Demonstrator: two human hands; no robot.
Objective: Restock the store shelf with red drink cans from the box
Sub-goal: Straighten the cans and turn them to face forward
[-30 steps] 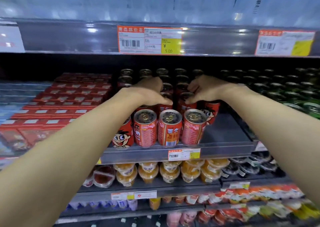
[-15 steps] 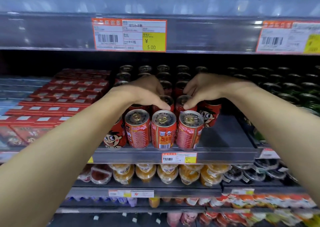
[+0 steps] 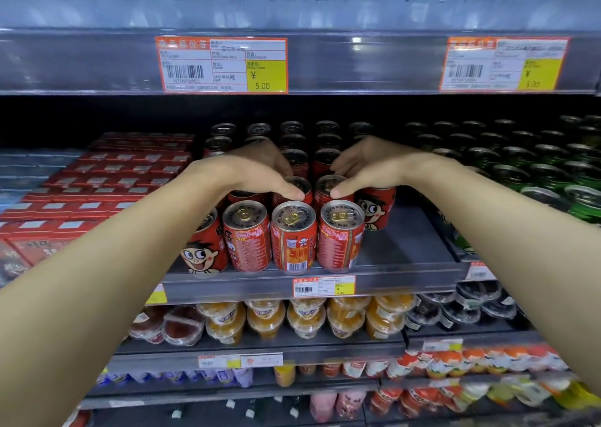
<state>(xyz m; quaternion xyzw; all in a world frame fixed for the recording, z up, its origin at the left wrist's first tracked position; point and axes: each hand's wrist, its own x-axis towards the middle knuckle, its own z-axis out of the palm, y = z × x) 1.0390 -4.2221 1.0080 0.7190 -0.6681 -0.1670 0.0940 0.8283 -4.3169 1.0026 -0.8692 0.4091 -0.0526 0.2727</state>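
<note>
At frame center, our left hand [image 3: 257, 173] and right hand [image 3: 374, 169] curl over upright second-row red cans [image 3: 294, 236], equally near, front row below them.

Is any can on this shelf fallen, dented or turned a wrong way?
None fallen or visibly dented. The front red cans stand upright, but three show barcode and text sides, while the leftmost can shows its cartoon face.

we're reading "¥ 5.00" on the upper price tag [image 3: 221, 65] | "4.90" showing on the lower shelf tag [image 3: 324, 286] | rest's blurring out
</note>
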